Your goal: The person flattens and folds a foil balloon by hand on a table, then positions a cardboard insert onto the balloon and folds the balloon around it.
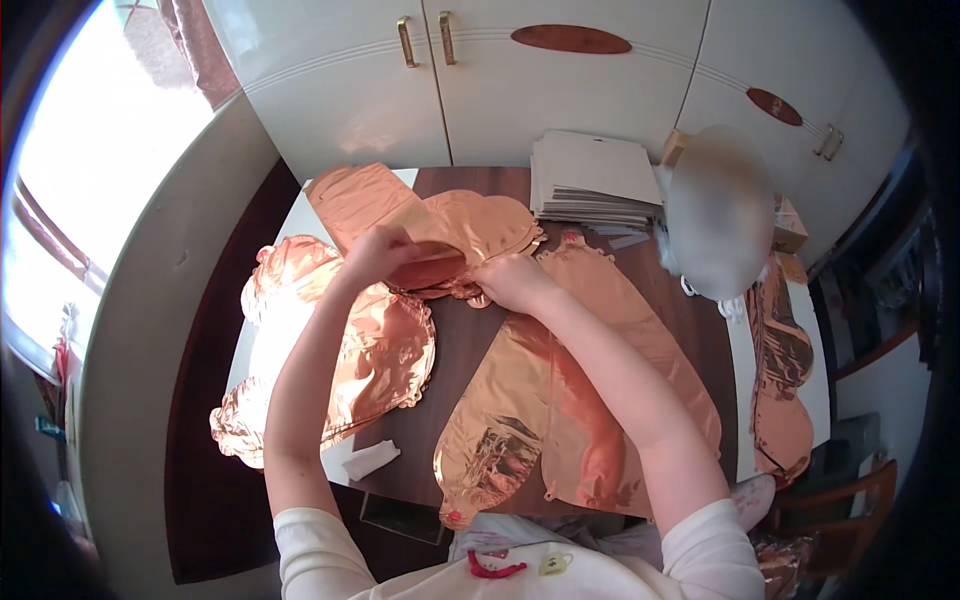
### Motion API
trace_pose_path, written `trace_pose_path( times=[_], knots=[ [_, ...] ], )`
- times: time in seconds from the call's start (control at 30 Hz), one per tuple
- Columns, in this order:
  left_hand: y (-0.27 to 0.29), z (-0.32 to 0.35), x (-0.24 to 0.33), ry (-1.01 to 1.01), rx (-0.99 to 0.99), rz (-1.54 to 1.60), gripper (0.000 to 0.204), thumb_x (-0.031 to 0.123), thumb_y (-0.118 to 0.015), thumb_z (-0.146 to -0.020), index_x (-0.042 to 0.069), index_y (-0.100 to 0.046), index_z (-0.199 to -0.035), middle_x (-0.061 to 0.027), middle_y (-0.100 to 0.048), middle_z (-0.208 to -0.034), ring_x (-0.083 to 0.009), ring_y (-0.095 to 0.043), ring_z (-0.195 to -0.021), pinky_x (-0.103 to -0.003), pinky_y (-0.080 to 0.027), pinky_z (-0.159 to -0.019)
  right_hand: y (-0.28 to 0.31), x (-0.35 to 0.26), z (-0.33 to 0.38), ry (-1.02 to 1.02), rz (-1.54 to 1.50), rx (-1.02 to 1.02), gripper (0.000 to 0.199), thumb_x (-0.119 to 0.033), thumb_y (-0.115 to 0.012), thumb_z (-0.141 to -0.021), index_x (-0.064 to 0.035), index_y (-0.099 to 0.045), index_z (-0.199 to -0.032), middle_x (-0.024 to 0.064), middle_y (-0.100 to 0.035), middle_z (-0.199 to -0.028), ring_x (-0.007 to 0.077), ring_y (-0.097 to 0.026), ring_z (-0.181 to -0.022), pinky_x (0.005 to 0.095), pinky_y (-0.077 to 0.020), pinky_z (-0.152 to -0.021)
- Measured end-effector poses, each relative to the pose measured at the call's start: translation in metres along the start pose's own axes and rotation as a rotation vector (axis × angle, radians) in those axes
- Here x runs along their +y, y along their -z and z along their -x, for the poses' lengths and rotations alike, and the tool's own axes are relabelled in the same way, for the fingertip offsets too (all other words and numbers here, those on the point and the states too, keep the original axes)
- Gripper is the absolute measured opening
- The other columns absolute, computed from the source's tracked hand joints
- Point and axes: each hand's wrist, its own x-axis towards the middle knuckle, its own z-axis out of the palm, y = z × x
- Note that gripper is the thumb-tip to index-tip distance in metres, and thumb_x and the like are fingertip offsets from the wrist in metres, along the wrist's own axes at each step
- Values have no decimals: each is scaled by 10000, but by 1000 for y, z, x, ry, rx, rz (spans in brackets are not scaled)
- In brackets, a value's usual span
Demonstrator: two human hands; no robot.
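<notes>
White cabinets stand behind a brown table bearing copper foil balloons.

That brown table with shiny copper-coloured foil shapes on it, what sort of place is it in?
Probably a room in someone's home: white cupboard doors, a pinkish fabric curtain and a brown wooden chair.

White cabinet with gold-coloured handles

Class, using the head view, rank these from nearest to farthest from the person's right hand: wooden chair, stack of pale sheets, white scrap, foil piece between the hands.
From the right hand:
1. Foil piece: at its fingers.
2. Stack of pale sheets: beyond, slightly right.
3. White scrap: near table edge, left.
4. Wooden chair: far lower right.
</notes>
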Motion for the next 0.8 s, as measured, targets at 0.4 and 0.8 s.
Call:
trace_pose_path(
  times=[0.4, 0.8],
  knots=[
    [56, -19, -98, 348, 811, 777, 279, 235, -627, -876, 13, -581, -1040, -37, -585, -866, -109, -554, -724, -248, -484, -648, 6, -9, 1, -182, -189, -1, 188, -268, -529, -853, -174, -692, -869, 116, -676, -794, 299, -665, -751, 422, -518, -663],
    [-3, 48, -56, 0, 218, -237, 334, 188, -642, -774, 35, -599, -1068, -178, -565, -1132, -348, -554, -1044, -407, -454, -895, 8, -23, -9, -26, -222, 238, 185, -278, -577, -803, -107, -645, -827, 74, -660, -824, 257, -641, -813, 396, -515, -705]
  ],
)
